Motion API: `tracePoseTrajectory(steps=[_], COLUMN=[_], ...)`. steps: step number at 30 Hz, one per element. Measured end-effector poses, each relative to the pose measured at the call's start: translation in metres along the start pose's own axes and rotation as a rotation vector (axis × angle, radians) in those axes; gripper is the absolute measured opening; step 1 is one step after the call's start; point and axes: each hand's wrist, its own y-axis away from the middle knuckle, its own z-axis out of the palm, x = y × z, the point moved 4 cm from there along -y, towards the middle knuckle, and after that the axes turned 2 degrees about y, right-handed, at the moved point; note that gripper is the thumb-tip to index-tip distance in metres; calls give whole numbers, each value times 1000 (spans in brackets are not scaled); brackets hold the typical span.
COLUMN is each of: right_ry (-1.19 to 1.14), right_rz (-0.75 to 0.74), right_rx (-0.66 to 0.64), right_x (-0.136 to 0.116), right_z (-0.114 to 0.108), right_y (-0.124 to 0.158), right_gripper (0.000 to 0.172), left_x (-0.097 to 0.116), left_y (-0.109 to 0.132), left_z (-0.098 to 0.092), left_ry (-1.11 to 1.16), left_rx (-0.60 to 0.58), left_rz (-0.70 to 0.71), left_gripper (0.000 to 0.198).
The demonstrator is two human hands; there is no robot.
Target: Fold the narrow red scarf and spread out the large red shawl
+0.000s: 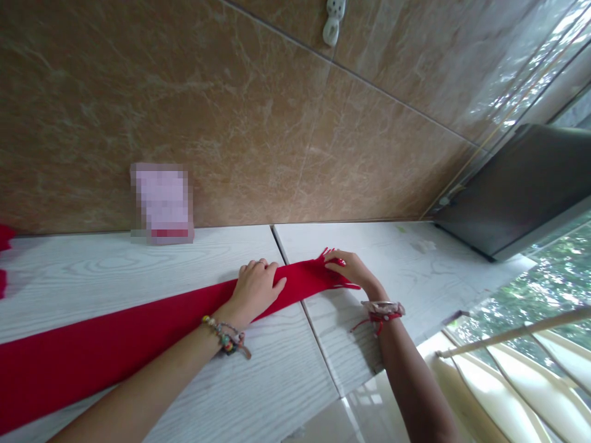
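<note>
A long red scarf [115, 335] lies stretched across a white wood-grain table [92, 274], running from the lower left up to a fringed end near the middle. My left hand [256, 286] rests flat on the scarf with fingers together and stretched out. My right hand [353, 267] lies on the fringed end [330, 258], fingers pressing the tassels down. A beaded bracelet sits on my left wrist, and a red string and a patterned band on my right wrist.
A brown marble-tiled wall [258, 117] rises behind the table. A pink blurred card [164, 203] leans against it. A dark flat panel [521, 184] leans at the right. More red cloth [4, 237] shows at the left edge. A wooden chair frame [508, 344] stands lower right.
</note>
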Motion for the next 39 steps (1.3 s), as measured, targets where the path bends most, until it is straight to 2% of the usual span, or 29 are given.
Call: tracePoseTrajectory(steps=[4, 10, 14, 16, 20, 24, 30, 33, 37, 39], right_ry=[-31, -116, -162, -126, 37, 120, 142, 175, 247, 268], right_rz=[31, -11, -61, -40, 68, 119, 69, 51, 24, 14], right_rx=[-78, -208, -174, -116, 8, 101, 182, 195, 93, 60], right_x=[0, -5, -10, -11, -11, -11, -10, -11, -12, -11], right_z=[-5, -11, -9, -3, 14, 23, 21, 23, 30, 32], right_y=[6, 11, 9, 6, -5, -11, -16, -20, -23, -22], right_gripper=[11, 10, 11, 11, 9, 9, 11, 13, 13, 14], left_x=[-6, -13, -15, -19, -29, -30, -30, -31, -31, -27], left_y=[-7, -8, -5, -6, -12, -12, -13, -13, -9, -7], left_z=[-7, -36, -40, -33, -18, -13, -15, -11, -5, -6], left_ry=[97, 443, 555, 468, 219, 114, 63, 36, -20, -58], left_rx=[-126, -373, -465, -429, -286, -197, -72, -52, -108, -89], left_rz=[76, 178, 158, 77, -44, -69, -101, -101, -107, -99], left_gripper=[28, 24, 23, 23, 25, 28, 33, 35, 36, 37])
